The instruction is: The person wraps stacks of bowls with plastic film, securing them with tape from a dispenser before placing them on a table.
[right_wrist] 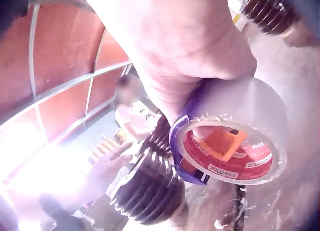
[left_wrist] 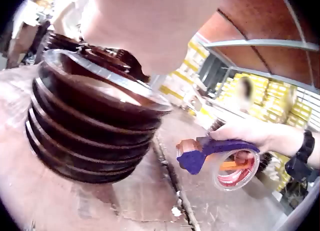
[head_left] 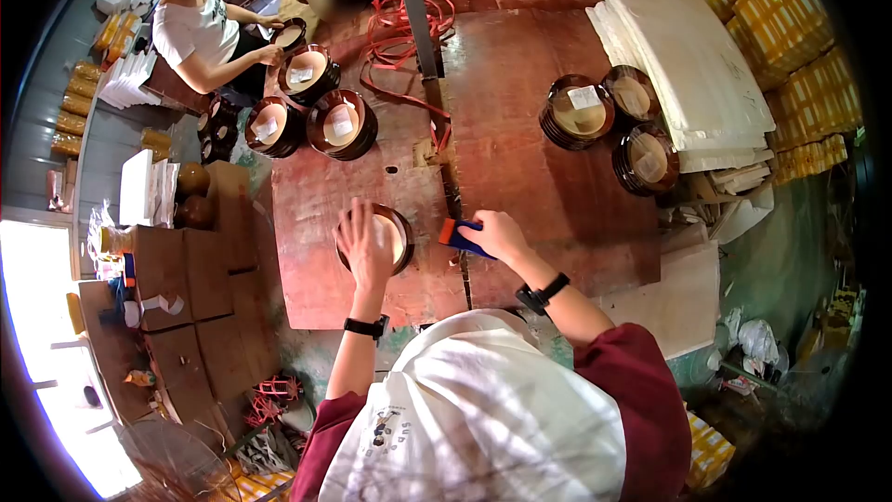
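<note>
A stack of dark brown bowls (left_wrist: 90, 136) with pale insides stands on the wooden table before me. A shiny strip runs along its top rim in the left wrist view. Over the left part of this stack lies my left hand (head_left: 365, 246), fingers extended and spread at the rim. To the right of it, my right hand (head_left: 499, 234) grips a blue and orange tape dispenser (head_left: 462, 238) above the table. The dispenser carries a wide roll of clear tape (right_wrist: 250, 106) with a red printed core.
More bowl stacks (head_left: 342, 125) stand at the far left, near a seated person (head_left: 197, 33) handling a bowl. Other stacks (head_left: 578, 112) are at the right beside white foam sheets (head_left: 683, 46). Red strapping (head_left: 395, 33) lies around a metal post (head_left: 413, 9). Cardboard boxes (head_left: 200, 316) stand left.
</note>
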`<state>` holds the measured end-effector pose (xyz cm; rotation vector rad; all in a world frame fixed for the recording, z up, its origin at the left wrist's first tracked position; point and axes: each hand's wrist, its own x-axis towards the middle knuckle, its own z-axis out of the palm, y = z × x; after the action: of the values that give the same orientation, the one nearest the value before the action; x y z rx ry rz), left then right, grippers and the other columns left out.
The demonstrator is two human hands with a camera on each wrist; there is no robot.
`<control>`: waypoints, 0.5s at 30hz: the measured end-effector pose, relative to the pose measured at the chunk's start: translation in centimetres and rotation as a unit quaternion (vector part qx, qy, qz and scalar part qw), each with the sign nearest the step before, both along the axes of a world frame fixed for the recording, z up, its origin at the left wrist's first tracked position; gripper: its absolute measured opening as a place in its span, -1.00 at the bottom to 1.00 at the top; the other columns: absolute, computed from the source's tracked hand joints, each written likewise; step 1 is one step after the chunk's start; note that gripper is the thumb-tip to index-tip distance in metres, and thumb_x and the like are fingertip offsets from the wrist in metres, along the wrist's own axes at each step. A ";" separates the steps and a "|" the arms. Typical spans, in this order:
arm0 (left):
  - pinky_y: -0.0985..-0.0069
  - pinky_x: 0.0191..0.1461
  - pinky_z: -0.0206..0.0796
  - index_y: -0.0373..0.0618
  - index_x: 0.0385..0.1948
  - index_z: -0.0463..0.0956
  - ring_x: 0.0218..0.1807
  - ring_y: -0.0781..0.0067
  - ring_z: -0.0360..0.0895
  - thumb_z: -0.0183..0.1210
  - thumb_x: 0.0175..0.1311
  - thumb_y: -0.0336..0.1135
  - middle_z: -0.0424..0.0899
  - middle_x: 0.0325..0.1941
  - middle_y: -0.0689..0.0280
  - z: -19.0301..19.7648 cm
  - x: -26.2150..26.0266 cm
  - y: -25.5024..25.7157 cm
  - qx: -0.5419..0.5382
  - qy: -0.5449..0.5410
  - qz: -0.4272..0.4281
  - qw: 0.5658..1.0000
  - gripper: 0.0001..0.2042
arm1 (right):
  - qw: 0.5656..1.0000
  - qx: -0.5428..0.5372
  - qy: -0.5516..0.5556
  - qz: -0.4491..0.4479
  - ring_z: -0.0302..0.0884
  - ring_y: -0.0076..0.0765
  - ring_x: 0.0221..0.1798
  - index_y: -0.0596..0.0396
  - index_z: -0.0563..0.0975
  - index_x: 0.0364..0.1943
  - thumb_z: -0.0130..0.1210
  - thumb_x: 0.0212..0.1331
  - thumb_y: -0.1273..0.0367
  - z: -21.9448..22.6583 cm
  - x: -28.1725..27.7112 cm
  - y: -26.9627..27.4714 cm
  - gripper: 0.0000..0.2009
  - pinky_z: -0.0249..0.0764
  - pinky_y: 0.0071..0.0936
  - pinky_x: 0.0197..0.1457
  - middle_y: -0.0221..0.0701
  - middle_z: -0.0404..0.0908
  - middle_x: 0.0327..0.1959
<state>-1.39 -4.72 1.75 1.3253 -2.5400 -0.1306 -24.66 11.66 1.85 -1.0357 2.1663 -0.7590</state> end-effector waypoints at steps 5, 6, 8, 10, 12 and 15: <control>-0.27 0.61 -0.29 -0.09 0.49 0.20 0.62 -0.38 -0.16 0.16 0.26 -0.26 0.09 0.63 0.12 0.2 -4.4 1.3 0.060 -0.104 -0.069 0.990 -0.30 | 0.994 -0.020 -0.080 -0.071 0.74 0.01 -0.27 0.22 0.70 -0.27 0.31 0.15 0.02 -0.5 -0.8 5.8 -0.55 0.59 -0.17 -0.17 -0.03 0.73 -0.35; -0.28 0.61 -0.30 -0.10 0.48 0.22 0.62 -0.40 -0.17 0.14 0.23 -0.30 0.13 0.59 0.10 -0.1 -4.8 1.4 0.050 -0.102 -0.059 0.992 -0.31 | 0.994 -0.024 -0.078 -0.079 0.74 -0.05 -0.30 0.23 0.69 -0.27 0.32 0.16 0.03 -0.2 -0.7 6.7 -0.55 0.59 -0.22 -0.19 -0.05 0.73 -0.36; -0.29 0.61 -0.30 -0.13 0.44 0.27 0.62 -0.44 -0.20 0.11 0.16 -0.40 0.22 0.53 0.06 -0.9 -5.4 1.9 0.033 -0.096 -0.037 0.994 -0.32 | 0.993 -0.023 -0.077 -0.089 0.74 -0.13 -0.32 0.24 0.69 -0.27 0.31 0.18 0.02 0.4 -0.5 8.2 -0.55 0.58 -0.28 -0.21 -0.08 0.74 -0.38; -0.26 0.62 -0.31 -0.16 0.40 0.32 0.61 -0.44 -0.18 0.09 0.15 -0.42 0.28 0.47 0.06 -1.8 -5.8 2.2 0.019 -0.071 -0.025 0.997 -0.36 | 0.988 -0.016 -0.111 -0.104 0.74 -0.06 -0.29 0.25 0.69 -0.26 0.30 0.17 0.02 1.1 -0.2 9.0 -0.54 0.59 -0.23 -0.18 -0.04 0.73 -0.36; -0.23 0.63 -0.31 -0.20 0.37 0.35 0.61 -0.44 -0.16 0.07 0.15 -0.44 0.32 0.43 0.05 -2.2 -6.1 2.1 0.021 -0.025 -0.018 0.999 -0.38 | 0.987 -0.019 -0.116 -0.112 0.74 -0.03 -0.28 0.25 0.69 -0.26 0.30 0.17 0.02 1.5 0.2 9.6 -0.54 0.59 -0.22 -0.17 -0.03 0.73 -0.36; -0.17 0.65 -0.32 -0.24 0.34 0.38 0.61 -0.40 -0.14 0.05 0.18 -0.45 0.33 0.44 0.05 -2.0 -6.3 1.9 0.041 -0.003 -0.013 0.999 -0.42 | 0.989 -0.033 -0.092 -0.111 0.74 -0.08 -0.31 0.26 0.68 -0.27 0.30 0.18 0.02 1.9 0.5 10.3 -0.53 0.57 -0.25 -0.20 -0.05 0.73 -0.38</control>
<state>-7.65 -2.80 -0.24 1.3227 -2.5830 -0.2398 -24.15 22.01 3.74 -0.7313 2.1287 -0.9941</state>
